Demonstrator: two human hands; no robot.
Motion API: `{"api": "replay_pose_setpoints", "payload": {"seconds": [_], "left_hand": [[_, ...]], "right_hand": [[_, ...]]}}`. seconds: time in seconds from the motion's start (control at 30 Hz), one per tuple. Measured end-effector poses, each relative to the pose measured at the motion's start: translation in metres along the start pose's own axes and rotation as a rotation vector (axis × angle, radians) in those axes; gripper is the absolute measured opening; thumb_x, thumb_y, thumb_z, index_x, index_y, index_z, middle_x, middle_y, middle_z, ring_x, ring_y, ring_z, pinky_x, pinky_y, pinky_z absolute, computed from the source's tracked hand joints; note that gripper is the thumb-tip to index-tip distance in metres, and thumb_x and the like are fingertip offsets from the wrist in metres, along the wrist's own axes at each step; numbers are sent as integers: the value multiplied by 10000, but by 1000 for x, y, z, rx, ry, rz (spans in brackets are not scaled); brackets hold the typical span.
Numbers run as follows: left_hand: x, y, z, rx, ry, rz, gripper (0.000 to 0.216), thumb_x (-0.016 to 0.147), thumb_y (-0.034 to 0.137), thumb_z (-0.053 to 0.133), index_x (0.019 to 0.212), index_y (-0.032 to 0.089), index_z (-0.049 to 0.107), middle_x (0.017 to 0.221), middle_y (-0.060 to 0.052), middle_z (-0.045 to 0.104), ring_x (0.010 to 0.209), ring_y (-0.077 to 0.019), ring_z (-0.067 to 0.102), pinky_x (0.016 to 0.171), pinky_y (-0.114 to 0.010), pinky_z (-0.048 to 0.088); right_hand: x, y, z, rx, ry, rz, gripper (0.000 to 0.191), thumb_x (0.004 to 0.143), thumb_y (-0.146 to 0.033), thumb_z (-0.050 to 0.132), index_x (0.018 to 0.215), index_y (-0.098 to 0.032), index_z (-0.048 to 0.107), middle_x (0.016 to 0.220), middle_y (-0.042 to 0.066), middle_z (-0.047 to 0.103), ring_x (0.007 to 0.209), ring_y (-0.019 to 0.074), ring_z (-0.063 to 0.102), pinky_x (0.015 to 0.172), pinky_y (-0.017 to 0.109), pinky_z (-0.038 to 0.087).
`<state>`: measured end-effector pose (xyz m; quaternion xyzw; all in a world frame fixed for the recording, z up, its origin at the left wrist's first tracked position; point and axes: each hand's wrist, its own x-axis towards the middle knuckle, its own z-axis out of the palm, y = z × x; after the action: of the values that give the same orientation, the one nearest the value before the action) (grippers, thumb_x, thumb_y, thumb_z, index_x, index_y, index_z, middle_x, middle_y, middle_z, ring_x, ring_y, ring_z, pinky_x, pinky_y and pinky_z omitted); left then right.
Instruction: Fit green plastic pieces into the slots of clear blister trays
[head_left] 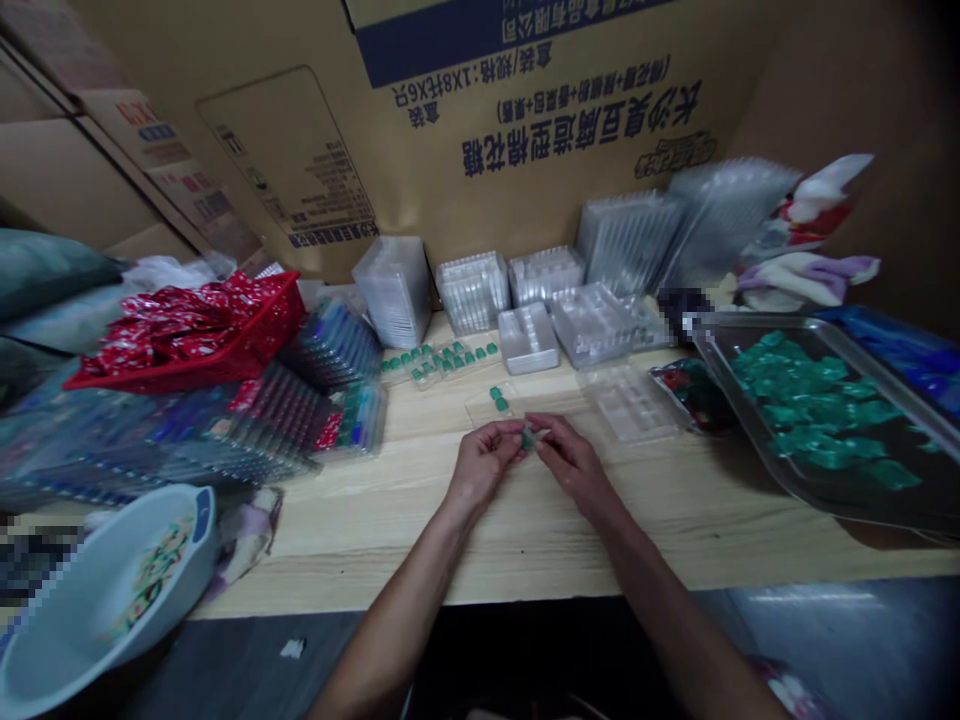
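Both hands meet over the middle of the wooden table. My left hand (pixel 486 458) and my right hand (pixel 570 458) are closed in a pinch on one small green piece (pixel 528 439), mostly covered by the fingertips. Just beyond them lies a clear plastic tray (pixel 475 408) with a few green pieces (pixel 499 398) in it. Farther back, more clear trays hold short rows of green pieces (pixel 427 360). To the right of my right hand rests a clear compartment tray (pixel 630 402).
A large tray (pixel 780 475) of green wrapped pieces stands at right. Stacked clear trays (pixel 472 290) line the cardboard box (pixel 420 190) at the back. At left are a red basket (pixel 187 370) of red packets, filled stacked trays (pixel 255 430) and a pale blue basin (pixel 82 600).
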<state>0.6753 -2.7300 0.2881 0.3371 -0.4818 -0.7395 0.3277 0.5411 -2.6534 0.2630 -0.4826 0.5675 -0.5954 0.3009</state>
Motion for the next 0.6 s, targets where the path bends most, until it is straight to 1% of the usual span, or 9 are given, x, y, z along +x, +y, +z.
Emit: {"api": "replay_pose_setpoints", "payload": {"seconds": [0.07,0.13,0.23,0.33,0.43,0.5,0.53,0.6], "left_hand": [[0,-1,-2,51,14,73,441,584,316,882,940,149,683,758,-13,684,674,-106,594,681,-236,451],[-1,-1,-3,145,21,131,382,587,290,873,874,149,664,710,5,656,644,-98,571,642,-218,428],[-7,0,-2,261,1,152,275,657,301,825,820,137,675,692,3,645,621,-93,540,613,-213,405],[-14,1,0,249,-24,134,299,660,302,826,872,133,700,728,-6,668,649,-99,553,637,-216,413],[-18,0,-3,206,-38,99,329,615,289,859,865,132,713,721,0,678,646,-96,555,644,-214,415],[-19,-1,-9,199,-30,75,293,628,294,848,839,133,723,700,5,678,624,-88,548,635,-211,411],[-18,-1,-14,207,-12,65,270,637,289,840,828,134,728,680,12,671,603,-80,537,618,-205,402],[-17,0,-26,215,53,53,241,627,265,842,799,135,735,640,25,655,562,-62,511,579,-191,380]], "right_hand": [[-2,-2,2,-53,-33,-21,211,894,-338,529,1050,-221,612,838,10,587,673,156,497,619,291,381],[-5,-2,5,-122,-41,-44,136,927,-332,482,940,-223,563,791,4,573,723,172,519,670,300,384],[-8,-1,9,-266,-35,-70,153,961,-327,419,858,-229,474,749,-8,531,709,173,507,680,305,356],[-10,0,12,-312,-55,-72,216,973,-342,385,796,-230,437,691,-23,468,655,164,461,639,298,317],[-11,-2,12,-232,-108,-73,264,965,-367,405,746,-223,438,656,-33,421,625,149,418,617,289,294],[-12,-3,11,-132,-122,-53,288,951,-379,445,713,-218,440,633,-39,385,605,139,383,599,285,276],[-12,-3,9,-56,-98,-36,297,942,-380,464,695,-216,436,627,-40,369,598,135,364,588,284,268],[-11,-2,6,142,13,-3,302,923,-376,486,674,-216,428,626,-38,354,584,131,329,555,282,245]]}}
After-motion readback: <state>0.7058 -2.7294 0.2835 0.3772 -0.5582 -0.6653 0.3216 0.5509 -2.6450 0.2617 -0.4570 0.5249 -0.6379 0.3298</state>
